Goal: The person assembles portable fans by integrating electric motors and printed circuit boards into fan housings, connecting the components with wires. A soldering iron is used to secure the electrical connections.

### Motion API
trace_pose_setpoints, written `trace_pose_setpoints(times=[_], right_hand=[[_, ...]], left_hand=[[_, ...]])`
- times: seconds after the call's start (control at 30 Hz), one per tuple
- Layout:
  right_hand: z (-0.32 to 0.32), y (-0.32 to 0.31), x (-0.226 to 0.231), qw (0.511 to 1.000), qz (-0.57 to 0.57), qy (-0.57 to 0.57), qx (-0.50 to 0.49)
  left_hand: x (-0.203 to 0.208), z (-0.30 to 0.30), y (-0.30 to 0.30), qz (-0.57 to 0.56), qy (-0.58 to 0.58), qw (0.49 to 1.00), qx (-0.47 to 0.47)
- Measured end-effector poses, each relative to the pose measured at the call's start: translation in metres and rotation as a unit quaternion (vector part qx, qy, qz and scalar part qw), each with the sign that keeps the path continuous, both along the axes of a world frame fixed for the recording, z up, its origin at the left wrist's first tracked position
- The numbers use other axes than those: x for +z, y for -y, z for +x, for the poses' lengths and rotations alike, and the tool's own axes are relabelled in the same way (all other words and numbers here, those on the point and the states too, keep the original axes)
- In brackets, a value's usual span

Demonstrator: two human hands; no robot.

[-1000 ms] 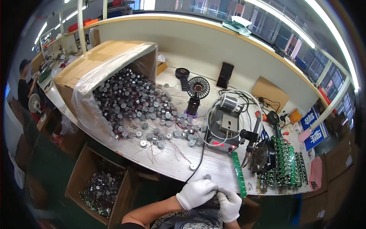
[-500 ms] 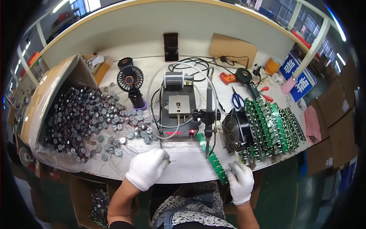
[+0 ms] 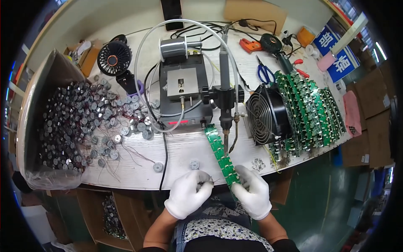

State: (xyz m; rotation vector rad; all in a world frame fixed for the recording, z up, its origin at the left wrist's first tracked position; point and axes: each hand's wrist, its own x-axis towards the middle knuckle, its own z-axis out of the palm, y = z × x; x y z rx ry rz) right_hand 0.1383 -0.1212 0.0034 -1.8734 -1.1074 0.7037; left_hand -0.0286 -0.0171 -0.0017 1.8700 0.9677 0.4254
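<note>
My left hand [image 3: 189,194], in a white glove, has its fingertips pinched on thin wires [image 3: 212,181] just left of the circuit board strip. Whether a motor hangs on those wires is hidden. My right hand [image 3: 252,192], also gloved, grips the near end of the green circuit board strip [image 3: 221,157] between thumb and fingers. The strip slants away to the far left, toward the black soldering station [image 3: 189,107]. Over its middle stands the clamped soldering iron [image 3: 226,117], tip down near the board. One small round motor [image 3: 194,164] lies beyond my left hand, another [image 3: 158,167] further left.
At left, a heap of motors [image 3: 79,122] spills from a plastic-lined carton [image 3: 31,126]. A black fan [image 3: 266,115] and rows of green boards [image 3: 308,113] stand right. Solder spool [image 3: 173,48], handheld fan [image 3: 114,59], blue scissors [image 3: 265,73] and cables lie further back.
My left hand has come right, close to the board strip, with the wires. My right hand now grips the strip's near end. Two motors now lie apart on the tabletop. The view has shifted.
</note>
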Motion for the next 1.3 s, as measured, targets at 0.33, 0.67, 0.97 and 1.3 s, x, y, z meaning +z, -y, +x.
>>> trace_pose_setpoints(times=[0.33, 0.67, 0.97, 1.3], right_hand=[[-0.033, 0.012, -0.016, 0.985, 0.086, -0.133, -0.062], [-0.034, 0.01, -0.016, 0.993, 0.105, -0.048, -0.032], [-0.028, 0.008, -0.014, 0.992, 0.125, 0.023, -0.015], [-0.023, 0.03, -0.025, 0.983, 0.104, -0.125, -0.082]], left_hand=[[-0.004, -0.006, 0.0, -0.076, 0.033, 0.997, -0.005], [0.002, 0.002, -0.002, -0.038, 0.018, 0.999, -0.019], [-0.004, 0.013, 0.001, -0.079, 0.049, 0.996, 0.004], [0.003, 0.015, -0.008, -0.131, 0.08, 0.988, 0.004]])
